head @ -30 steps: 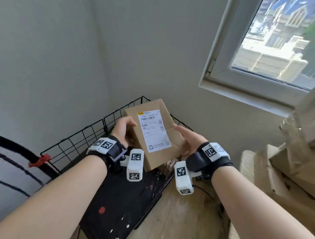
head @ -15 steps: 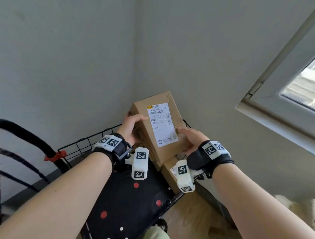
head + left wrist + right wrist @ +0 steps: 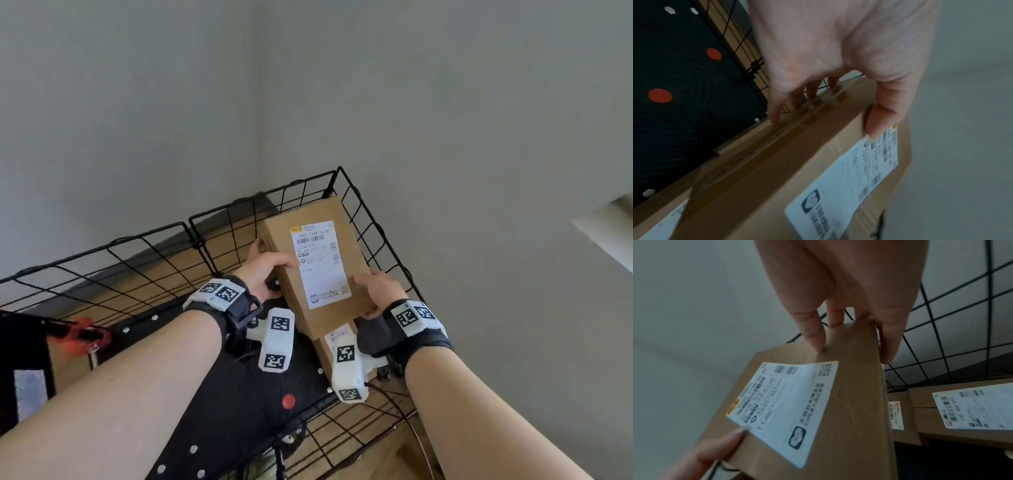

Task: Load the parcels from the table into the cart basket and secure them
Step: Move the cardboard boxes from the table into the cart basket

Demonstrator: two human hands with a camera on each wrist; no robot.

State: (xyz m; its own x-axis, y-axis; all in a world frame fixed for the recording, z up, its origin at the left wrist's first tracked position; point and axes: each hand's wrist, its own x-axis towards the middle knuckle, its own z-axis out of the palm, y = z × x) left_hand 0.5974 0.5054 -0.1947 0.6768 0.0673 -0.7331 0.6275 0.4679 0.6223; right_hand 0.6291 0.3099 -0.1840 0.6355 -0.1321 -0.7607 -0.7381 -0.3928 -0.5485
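Head view: a wire cart basket [image 3: 373, 219] stands in a grey wall corner, a black dotted bag [image 3: 219, 404] inside. The left hand [image 3: 263, 270] and right hand [image 3: 376, 291] grip a cardboard parcel [image 3: 318, 270], label reading "T146", over another parcel [image 3: 334, 342].

Left wrist view: fingers [image 3: 774, 110] press the taped side, thumb on the label.

Right wrist view: two labelled parcels [image 3: 962, 412] lie beside, one reading "130 H06 010".

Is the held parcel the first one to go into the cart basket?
No: the right wrist view shows two other labelled boxes already lying in the wire basket beside the held parcel.
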